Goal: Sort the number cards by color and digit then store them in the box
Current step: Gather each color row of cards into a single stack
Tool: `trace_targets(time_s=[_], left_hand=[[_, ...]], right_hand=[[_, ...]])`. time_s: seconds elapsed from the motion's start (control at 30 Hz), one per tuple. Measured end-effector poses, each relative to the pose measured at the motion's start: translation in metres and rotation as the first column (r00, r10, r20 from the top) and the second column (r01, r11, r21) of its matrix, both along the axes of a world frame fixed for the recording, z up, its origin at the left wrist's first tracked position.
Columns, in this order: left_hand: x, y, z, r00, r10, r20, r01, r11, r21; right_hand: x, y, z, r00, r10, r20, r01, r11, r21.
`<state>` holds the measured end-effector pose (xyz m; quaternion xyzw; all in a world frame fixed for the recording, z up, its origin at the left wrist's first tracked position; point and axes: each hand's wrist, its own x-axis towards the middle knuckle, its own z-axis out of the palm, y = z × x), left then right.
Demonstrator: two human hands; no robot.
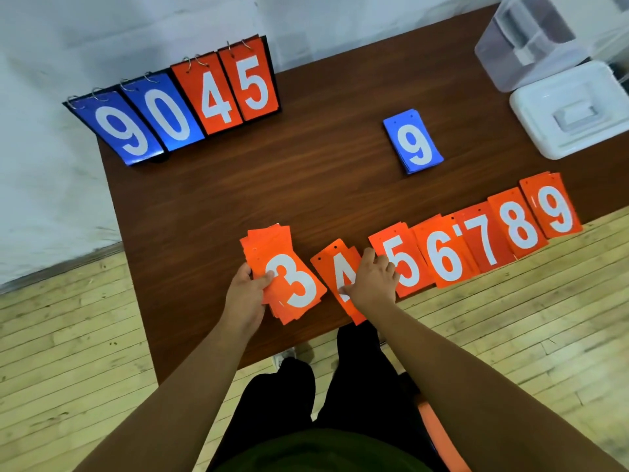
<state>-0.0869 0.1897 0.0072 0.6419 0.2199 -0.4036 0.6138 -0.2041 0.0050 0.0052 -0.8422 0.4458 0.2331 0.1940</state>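
At the near edge of the dark brown surface [272,185], the left hand [246,287] has its grip closed on a loose, fanned orange stack [296,284]. The thumb lies on top, and a white 3 shows.

Just beside it, the right hand [372,281] lies over the 4 pile [335,264]. Its fingers bend round the far edge and its thumb rests on the face, so this grip seems closed on that pile.

To the right, orange piles overlap in a rising row and read 5 [403,267], 6 [444,258], 7 [485,238], 8 [519,224] and 9 [556,209]. A blue stack [413,143] showing 9 sits apart, farther back. The clear box [524,39] and its white lid [571,110] stand at the far right corner, and no cards are visible inside the box.

A flip scoreboard [177,100] at the far left reads 9 0 in blue and 4 5 in orange. No brand names are legible.

**Risks:**
- The fanned stack could slide out of the left hand's grip and scatter.
- The 4 pile appears to overhang the near edge, so a nudge might tip cards onto the floor.
- Because the piles overlap, a careless lift could mix neighbouring digits.
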Motion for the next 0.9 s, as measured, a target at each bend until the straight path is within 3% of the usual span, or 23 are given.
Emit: trace_targets(time_s=[0.07, 0.13, 0.17, 0.23, 0.27, 0.3, 0.43, 0.57, 0.63, 0.73, 0.83, 0.9], left_hand=[[-0.001, 0.004, 0.000, 1.000, 0.011, -0.009, -0.011, 1.000, 0.017], [-0.001, 0.007, 0.000, 1.000, 0.025, 0.008, -0.025, 0.999, 0.045], [-0.001, 0.008, 0.000, 0.999, 0.027, 0.024, -0.029, 0.997, 0.066], [-0.002, 0.005, 0.000, 0.999, 0.005, 0.044, -0.009, 0.994, 0.106], [-0.003, 0.003, 0.000, 0.998, -0.020, 0.054, 0.013, 0.994, 0.113], [-0.004, -0.002, 0.002, 0.997, -0.046, 0.064, 0.040, 0.994, 0.101], [-0.015, -0.031, 0.013, 0.993, -0.103, 0.057, 0.107, 0.990, -0.088], [-0.024, -0.057, 0.015, 0.965, -0.234, 0.116, 0.249, 0.958, -0.144], [-0.026, -0.064, 0.014, 0.951, -0.276, 0.141, 0.293, 0.950, -0.110], [-0.024, -0.067, 0.011, 0.970, -0.219, 0.102, 0.229, 0.969, -0.093], [-0.022, -0.062, 0.010, 0.977, -0.204, 0.068, 0.208, 0.977, -0.052], [-0.021, -0.058, 0.010, 0.978, -0.201, 0.055, 0.203, 0.979, -0.024]], right_hand=[[-0.001, -0.005, -0.001, 0.996, -0.016, 0.085, 0.010, 0.998, 0.065], [-0.003, -0.013, 0.003, 0.958, -0.183, 0.220, 0.135, 0.967, 0.217], [-0.003, -0.018, 0.009, 0.903, -0.331, 0.273, 0.242, 0.918, 0.315], [0.002, -0.023, 0.023, 0.723, -0.634, 0.275, 0.432, 0.725, 0.536], [0.004, -0.024, 0.030, 0.646, -0.720, 0.253, 0.458, 0.632, 0.626], [0.007, -0.024, 0.034, 0.623, -0.739, 0.255, 0.432, 0.597, 0.676], [0.015, -0.011, 0.043, 0.829, -0.468, 0.307, 0.241, 0.794, 0.558], [0.009, -0.002, 0.041, 0.894, -0.260, 0.365, 0.150, 0.941, 0.304], [0.002, -0.006, 0.036, 0.892, -0.239, 0.384, 0.135, 0.951, 0.279], [-0.020, -0.027, 0.027, 0.891, -0.252, 0.378, 0.195, 0.964, 0.181], [-0.046, -0.043, 0.014, 0.964, -0.061, 0.258, 0.071, 0.997, -0.028], [-0.052, -0.039, 0.007, 0.977, 0.035, 0.209, -0.025, 0.998, -0.049]])
